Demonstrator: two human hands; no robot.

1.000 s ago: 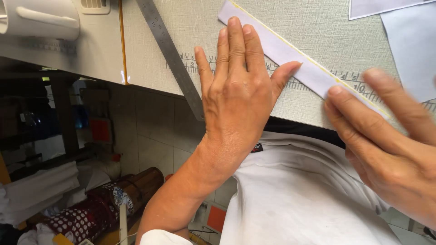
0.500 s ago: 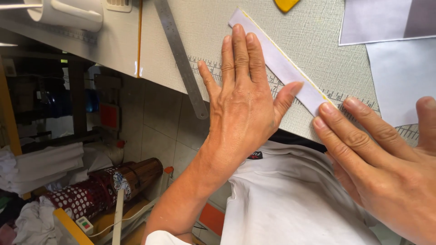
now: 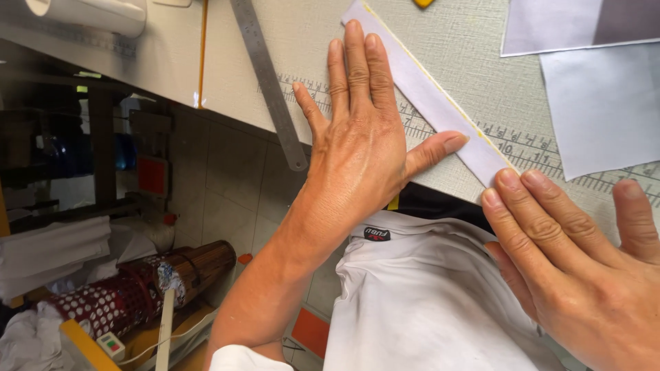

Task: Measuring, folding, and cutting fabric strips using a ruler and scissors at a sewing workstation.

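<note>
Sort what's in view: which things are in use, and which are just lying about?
In use: left hand and right hand, both flat on the white fabric strip.
Lying about: steel ruler, loose fabric pieces, white roll.

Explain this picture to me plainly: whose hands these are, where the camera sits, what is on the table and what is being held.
There is no machine here. The picture comes from a camera worn on a person's head, looking down at their own two bare hands at the edge of a table, which has a pale textured top with a printed measuring scale.

The left hand lies flat, fingers spread, pressing on a long narrow strip of pale fabric that runs slantwise across the table. The right hand has its fingertips at the strip's near end. Neither hand grips anything; both only press down.

Also on the table: a metal ruler left of the hand, and flat pale fabric pieces at the upper right. Below is the person's white garment, and to the left a cluttered floor with a perforated red cylinder.
</note>
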